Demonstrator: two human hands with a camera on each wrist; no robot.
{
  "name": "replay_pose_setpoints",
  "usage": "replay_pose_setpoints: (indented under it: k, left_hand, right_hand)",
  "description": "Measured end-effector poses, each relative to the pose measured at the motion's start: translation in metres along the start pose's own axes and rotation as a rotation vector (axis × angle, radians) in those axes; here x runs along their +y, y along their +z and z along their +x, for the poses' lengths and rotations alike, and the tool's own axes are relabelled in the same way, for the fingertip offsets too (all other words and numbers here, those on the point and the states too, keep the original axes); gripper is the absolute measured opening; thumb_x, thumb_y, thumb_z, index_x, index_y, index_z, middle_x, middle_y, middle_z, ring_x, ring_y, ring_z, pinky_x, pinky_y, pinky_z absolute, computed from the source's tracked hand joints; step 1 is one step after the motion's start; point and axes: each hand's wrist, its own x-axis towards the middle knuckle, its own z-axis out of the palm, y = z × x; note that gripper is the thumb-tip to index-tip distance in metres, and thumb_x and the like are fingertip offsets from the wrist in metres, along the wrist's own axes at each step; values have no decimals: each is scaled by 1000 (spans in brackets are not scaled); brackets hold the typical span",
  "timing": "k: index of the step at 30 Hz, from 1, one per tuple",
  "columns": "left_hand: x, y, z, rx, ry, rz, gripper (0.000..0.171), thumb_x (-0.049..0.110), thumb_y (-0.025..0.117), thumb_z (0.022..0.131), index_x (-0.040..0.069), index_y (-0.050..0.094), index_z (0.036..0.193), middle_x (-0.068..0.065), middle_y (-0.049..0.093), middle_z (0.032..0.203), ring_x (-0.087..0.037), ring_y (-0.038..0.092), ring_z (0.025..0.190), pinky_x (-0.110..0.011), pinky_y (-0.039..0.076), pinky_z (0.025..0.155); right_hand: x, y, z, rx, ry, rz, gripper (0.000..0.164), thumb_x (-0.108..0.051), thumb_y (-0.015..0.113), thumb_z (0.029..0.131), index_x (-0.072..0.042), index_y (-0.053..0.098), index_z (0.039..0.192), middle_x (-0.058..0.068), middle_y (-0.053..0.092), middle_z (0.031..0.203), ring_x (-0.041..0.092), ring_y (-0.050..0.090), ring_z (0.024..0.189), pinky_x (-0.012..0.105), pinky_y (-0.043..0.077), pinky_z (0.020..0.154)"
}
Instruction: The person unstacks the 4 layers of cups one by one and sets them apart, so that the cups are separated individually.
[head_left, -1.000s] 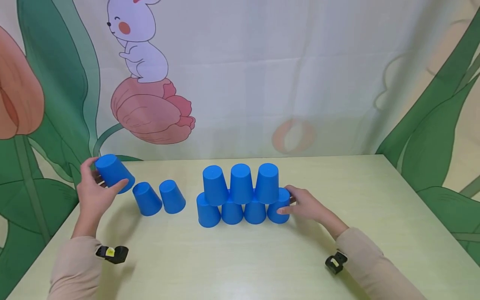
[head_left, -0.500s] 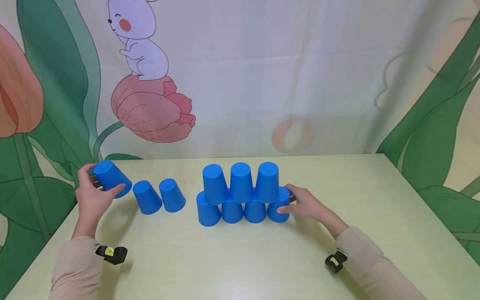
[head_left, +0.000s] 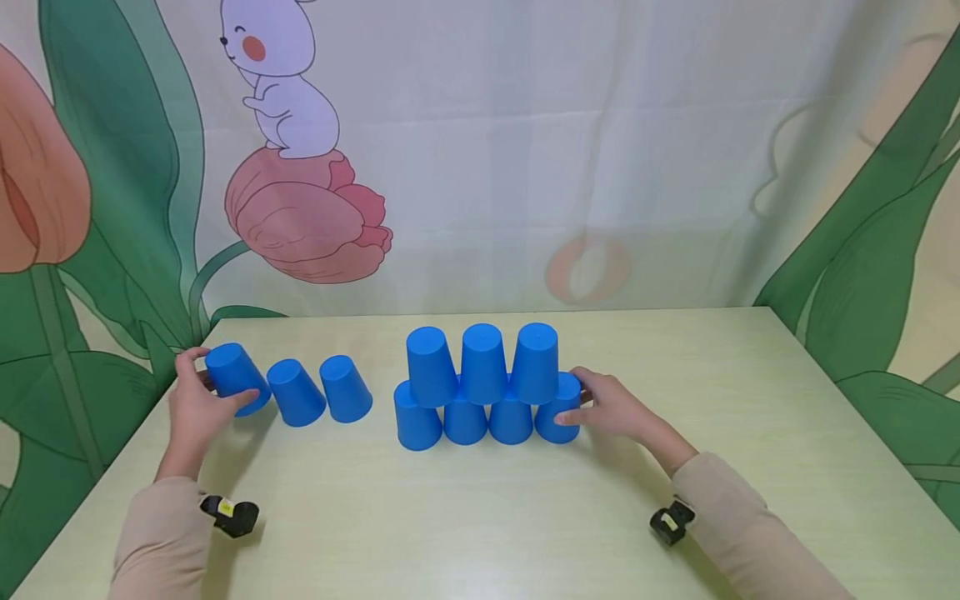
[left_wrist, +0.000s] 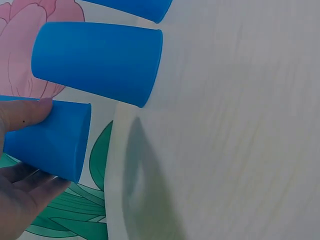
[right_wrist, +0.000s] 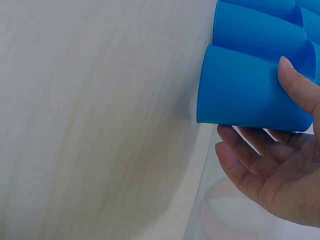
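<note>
My left hand [head_left: 198, 412] grips an upside-down blue cup [head_left: 234, 375] between thumb and fingers, at the table's left. Whether its rim touches the table I cannot tell. Two more upside-down blue cups, a near one [head_left: 296, 393] and a farther one [head_left: 346, 390], stand just right of it. Mid-table, several upside-down cups form a bottom row [head_left: 417, 421], with three cups [head_left: 483, 367] resting on top across the gaps. My right hand [head_left: 611, 406] holds the bottom row's rightmost cup [right_wrist: 250, 90], thumb on the near side and fingers along its right and far side.
The pale wooden table [head_left: 480, 517] ends at a back edge against a curtain [head_left: 480, 167] printed with a rabbit and flowers. A gap of table separates the left cups from the stacked rows. Each sleeve carries a small black wrist camera [head_left: 234, 517].
My left hand has lowered its cup toward the table, lately shifting slightly right toward the two standing cups. The right hand and the stacked rows have stayed in place.
</note>
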Motion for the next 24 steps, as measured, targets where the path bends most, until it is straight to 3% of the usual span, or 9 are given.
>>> replay_pose_setpoints:
  k: [14,19,24]
  left_hand:
    - [-19,5,5,-152,-29,21,89,7,67,81,8,1,141,-41,21,134,-57,24,121,-67,26,93]
    - [-25,4,7,-157,-26,33,97,9,68,81,11,-6,144,-42,21,134,-57,25,120,-67,26,93]
    - [-50,4,26,-120,54,48,106,23,72,79,19,-10,145,-38,23,137,-56,30,119,-67,31,88]
  right_hand:
    - [-2,-2,1,-10,0,12,58,-26,72,78,3,46,120,18,57,112,33,56,98,45,50,79]
    - [-3,-2,2,-12,8,8,58,-26,72,78,3,46,120,18,57,113,33,56,99,45,50,79]
    - [-3,-3,2,-10,24,9,59,-27,72,78,2,46,121,18,57,114,33,56,100,45,50,81]
